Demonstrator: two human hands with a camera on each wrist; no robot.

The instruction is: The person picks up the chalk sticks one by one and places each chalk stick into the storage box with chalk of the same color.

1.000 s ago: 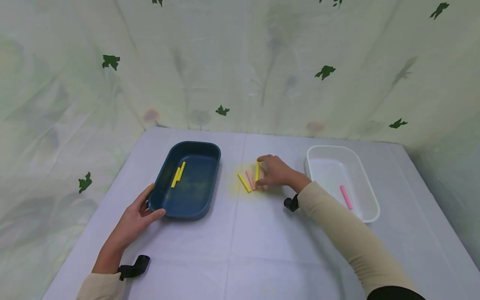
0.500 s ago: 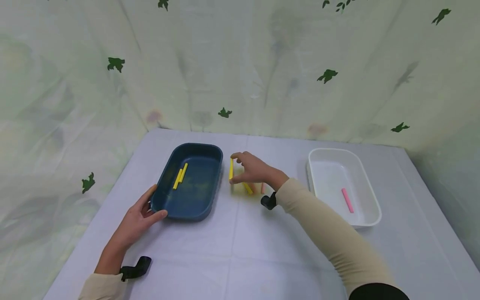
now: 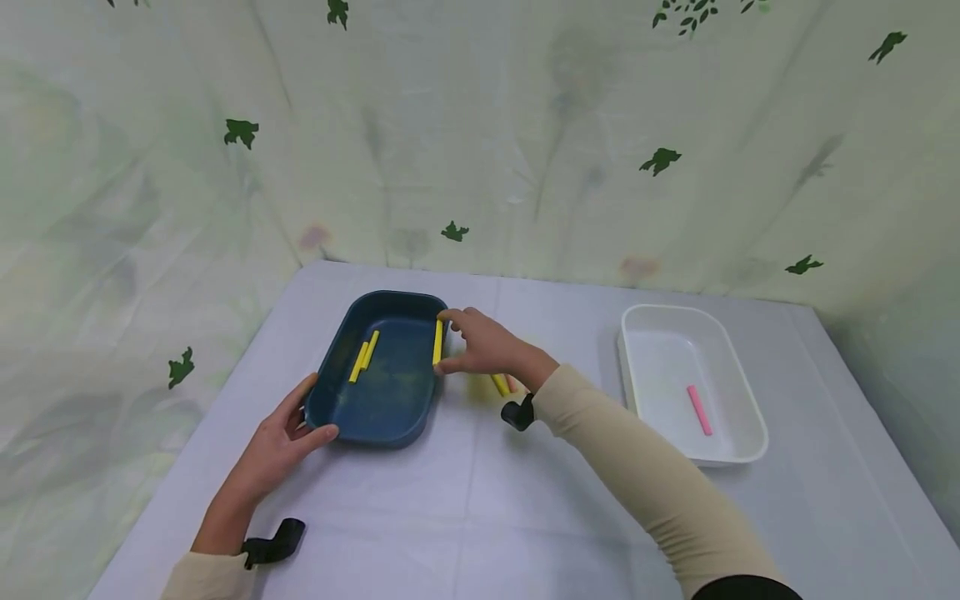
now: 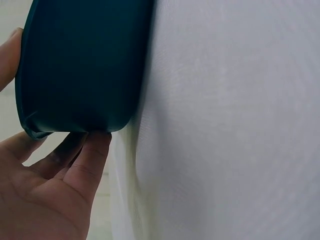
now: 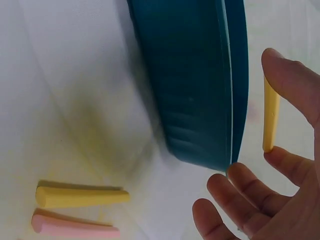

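One yellow stick [image 5: 270, 117] in right hand [image 3: 487, 343]

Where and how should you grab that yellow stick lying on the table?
Probably by its two ends, reaching down from above: the yellow stick lies flat with a pink stick close along one side, while both ends look free. The right hand pinches the held stick end to end too.
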